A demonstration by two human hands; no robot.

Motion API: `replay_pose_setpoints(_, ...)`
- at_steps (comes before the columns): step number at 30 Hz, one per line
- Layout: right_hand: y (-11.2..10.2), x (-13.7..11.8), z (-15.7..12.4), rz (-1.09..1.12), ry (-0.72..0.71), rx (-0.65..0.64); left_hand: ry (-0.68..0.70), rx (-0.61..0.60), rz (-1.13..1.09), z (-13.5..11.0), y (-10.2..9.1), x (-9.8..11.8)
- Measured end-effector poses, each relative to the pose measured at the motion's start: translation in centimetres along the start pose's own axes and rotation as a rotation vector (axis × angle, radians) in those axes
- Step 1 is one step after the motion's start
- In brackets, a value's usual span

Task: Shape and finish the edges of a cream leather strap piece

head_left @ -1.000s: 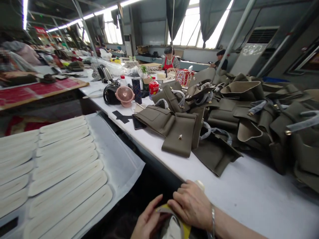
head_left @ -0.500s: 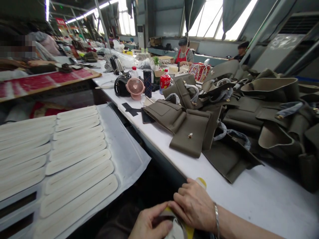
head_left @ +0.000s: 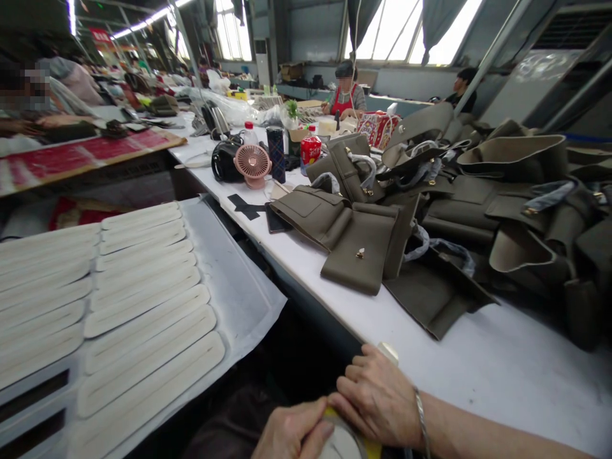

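Observation:
At the bottom of the view, low by the table edge, my left hand [head_left: 299, 430] is closed, thumb and forefinger pinching a round pale thing with a yellow edge [head_left: 340, 443]; it looks like a roll of tape. My right hand [head_left: 375, 398], with a silver bracelet on its wrist, curls over the right side of the same roll, its fingertips meeting the left thumb area. A pale rounded tip [head_left: 388, 352] sticks out beyond the right knuckles; what it belongs to is hidden. The lower part of the roll is cut off by the frame.
Olive-brown leather bags [head_left: 361, 255] pile up on the white table [head_left: 478, 389] to the right. Pale rounded strips [head_left: 153, 376] lie in rows on a grey sheet at left. A pink fan [head_left: 252, 164] and bottles stand farther back. A person in a red apron [head_left: 343, 99] sits beyond.
Both hands have shifted slightly right and down, still together on the roll. The roll's face has turned more toward me. The tip beyond the right hand looked yellow before and is pale now.

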State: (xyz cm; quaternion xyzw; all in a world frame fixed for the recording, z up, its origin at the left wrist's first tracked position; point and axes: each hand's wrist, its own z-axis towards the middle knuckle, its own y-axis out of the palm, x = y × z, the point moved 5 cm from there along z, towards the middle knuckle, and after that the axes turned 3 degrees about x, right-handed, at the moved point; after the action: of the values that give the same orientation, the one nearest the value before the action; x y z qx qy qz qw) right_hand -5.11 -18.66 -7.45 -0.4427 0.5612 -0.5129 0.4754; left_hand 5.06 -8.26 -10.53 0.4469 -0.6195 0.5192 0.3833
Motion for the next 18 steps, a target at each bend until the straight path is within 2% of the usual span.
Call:
replay_pose_setpoints(3,0.2,-0.4,-0.9,0.029,0.055,-0.009,0.031,-0.024,-0.019,-0.1,0.0,0.5)
replay_pose_setpoints(5,0.4,-0.8,-1.4,0.042,0.105,-0.028,-0.005,-0.068,-0.148,-0.1,0.0,0.1)
replay_pose_setpoints(9,0.8,-1.4,-2.2,0.059,0.195,-0.068,-0.295,-0.153,-0.810,-0.3,1.6,-3.0)
replay_pose_setpoints(12,1.0,-1.5,-3.0,0.108,0.261,-0.086,-0.388,-0.140,-1.058,-0.3,2.8,-4.6)
replay_pose_setpoints(14,1.1,-1.1,-4.0,0.207,0.380,-0.073,-0.370,-0.136,-1.084,-0.3,2.9,-4.7)
replay_pose_setpoints(18,1.1,0.5,-6.8,0.513,0.777,-0.020,-0.326,-0.229,-1.092,-0.3,2.6,-3.9)
